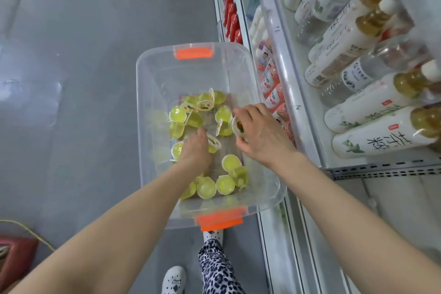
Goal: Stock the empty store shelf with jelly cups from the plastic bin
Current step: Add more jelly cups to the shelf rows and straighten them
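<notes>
A clear plastic bin (pixel 146 112) with orange clips is set on the grey floor (pixel 83 55), just beside the store shelf (pixel 290 83). Many yellow-green jelly cups (pixel 177 113) are seen lying in the bin, some tipped over. One held cup (pixel 239 127) is clamped in the right grip (pixel 260 131), above the bin. The left grip (pixel 194 150) is placed low among the cups; whether it is clamped on one cannot be told. Bottles (pixel 372 112) are lined up on the shelf.

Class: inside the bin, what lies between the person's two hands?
In the head view, one jelly cup beside the left hand, then a bare strip of bin floor up to the right hand, which grips another cup.
</notes>
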A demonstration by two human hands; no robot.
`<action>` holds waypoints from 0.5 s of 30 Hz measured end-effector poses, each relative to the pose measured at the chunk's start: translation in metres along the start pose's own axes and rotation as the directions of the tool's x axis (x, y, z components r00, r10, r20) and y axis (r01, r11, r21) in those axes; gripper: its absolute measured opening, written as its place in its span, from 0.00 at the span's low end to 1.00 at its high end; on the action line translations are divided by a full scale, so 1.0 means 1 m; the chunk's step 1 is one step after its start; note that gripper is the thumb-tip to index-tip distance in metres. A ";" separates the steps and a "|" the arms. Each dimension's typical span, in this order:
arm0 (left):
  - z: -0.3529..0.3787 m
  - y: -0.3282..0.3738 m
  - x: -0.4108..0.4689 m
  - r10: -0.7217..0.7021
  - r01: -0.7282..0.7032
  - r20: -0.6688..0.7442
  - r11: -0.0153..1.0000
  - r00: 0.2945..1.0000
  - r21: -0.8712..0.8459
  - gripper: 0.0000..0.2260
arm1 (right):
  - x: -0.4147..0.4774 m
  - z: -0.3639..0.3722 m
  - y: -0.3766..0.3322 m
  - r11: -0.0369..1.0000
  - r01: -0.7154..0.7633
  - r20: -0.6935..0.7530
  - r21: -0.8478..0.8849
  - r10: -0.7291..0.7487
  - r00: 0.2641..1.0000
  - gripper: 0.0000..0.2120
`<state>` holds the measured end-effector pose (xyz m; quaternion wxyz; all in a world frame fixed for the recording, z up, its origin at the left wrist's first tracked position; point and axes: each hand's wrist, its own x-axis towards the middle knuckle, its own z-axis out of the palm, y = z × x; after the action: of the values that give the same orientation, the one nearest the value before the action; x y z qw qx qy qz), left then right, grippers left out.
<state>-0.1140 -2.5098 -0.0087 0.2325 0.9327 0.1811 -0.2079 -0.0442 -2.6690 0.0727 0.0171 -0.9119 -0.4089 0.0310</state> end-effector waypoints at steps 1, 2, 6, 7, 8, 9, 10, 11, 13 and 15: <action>-0.008 -0.002 -0.005 0.007 -0.008 -0.016 0.999 1.000 -0.043 0.30 | -0.002 -0.001 -0.001 1.000 -0.018 0.010 0.019 0.018 1.000 0.22; -0.015 -0.004 -0.012 0.025 -0.029 -0.040 0.995 0.999 -0.096 0.29 | -0.006 -0.003 -0.003 0.997 -0.045 0.010 0.055 0.045 0.999 0.22; -0.037 -0.012 -0.048 0.142 -0.169 -0.161 0.971 0.977 -0.169 0.27 | -0.025 -0.022 -0.021 0.954 -0.174 -0.060 0.243 0.194 0.979 0.25; -0.041 -0.013 -0.058 0.169 -0.205 -0.190 0.961 0.967 -0.188 0.26 | -0.031 -0.028 -0.026 0.946 -0.194 -0.082 0.260 0.222 0.972 0.24; -0.045 -0.014 -0.068 0.194 -0.238 -0.215 0.950 0.957 -0.204 0.26 | -0.038 -0.034 -0.031 0.940 -0.210 -0.100 0.270 0.244 0.965 0.24; -0.050 -0.015 -0.079 0.216 -0.266 -0.234 0.941 0.948 -0.208 0.26 | -0.046 -0.040 -0.036 0.934 -0.225 -0.113 0.278 0.264 0.958 0.24; -0.055 -0.016 -0.090 0.235 -0.288 -0.249 0.936 0.939 -0.204 0.26 | -0.055 -0.046 -0.042 0.929 -0.241 -0.117 0.282 0.282 0.952 0.24; -0.059 -0.017 -0.102 0.252 -0.308 -0.265 0.930 0.931 -0.199 0.26 | -0.065 -0.051 -0.048 0.926 -0.256 -0.119 0.278 0.298 0.947 0.24; -0.069 -0.018 -0.125 0.293 -0.355 -0.288 0.915 0.912 -0.190 0.26 | -0.087 -0.062 -0.062 0.923 -0.284 -0.134 0.259 0.326 0.936 0.23; -0.077 -0.018 -0.148 0.351 -0.413 -0.301 0.894 0.886 -0.174 0.27 | -0.113 -0.073 -0.076 0.916 -0.317 -0.165 0.246 0.362 0.917 0.23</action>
<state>-0.2236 -2.4914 0.1166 0.3511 0.9352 0.0449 -0.0099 -0.1704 -2.7032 0.1543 0.1522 -0.9602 -0.2336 -0.0178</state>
